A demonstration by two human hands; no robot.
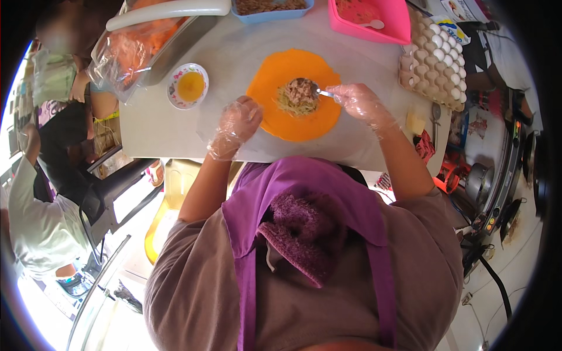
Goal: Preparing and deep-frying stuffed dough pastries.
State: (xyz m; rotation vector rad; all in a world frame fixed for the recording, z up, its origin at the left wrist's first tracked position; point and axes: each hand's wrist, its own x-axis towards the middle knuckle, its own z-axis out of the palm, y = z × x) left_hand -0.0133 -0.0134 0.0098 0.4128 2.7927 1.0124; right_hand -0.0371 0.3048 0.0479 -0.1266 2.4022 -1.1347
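Observation:
On the table in front of me lies a flat orange dough round [303,129]. A pile of pale green shredded filling [292,105] sits at its middle, with a light brown flaked filling [302,91] on top. My right hand [358,103], in a clear plastic glove, grips the handle of a metal spoon [325,92]. The spoon's bowl is at the brown filling, which partly hides it. My left hand [240,120], gloved the same way, rests by the dough's left edge with its fingers curled. Whether those fingers pinch the edge is unclear.
A patterned bowl [172,94] of yellow liquid stands at left, near a metal tray [175,46] of orange dough under plastic. Behind are a blue container [272,16] and a pink tub [369,35]. Egg trays [415,70] flank the right. Other people [48,228] are at left.

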